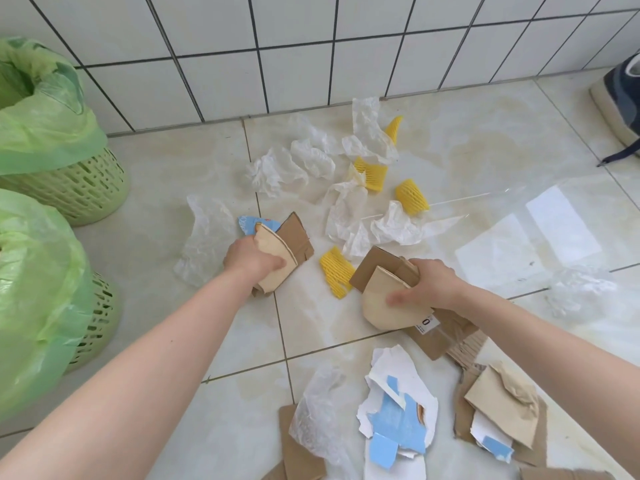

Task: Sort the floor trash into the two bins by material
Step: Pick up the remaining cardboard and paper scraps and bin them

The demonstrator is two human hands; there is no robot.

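Gathering step: left hand and right hand each have their grip pinching paper-and-cardboard scraps off the floor. Next, presumably, carry both bundles to one green-lined bin at the floor's left edge.

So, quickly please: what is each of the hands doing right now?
Left hand: closed on a stack of paper and cardboard pieces.
Right hand: closed on a second stack of tan paper and cardboard.

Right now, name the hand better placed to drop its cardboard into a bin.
Left. The left hand grips cardboard pieces on the bins' side; the right hand, also loaded, is farther away.
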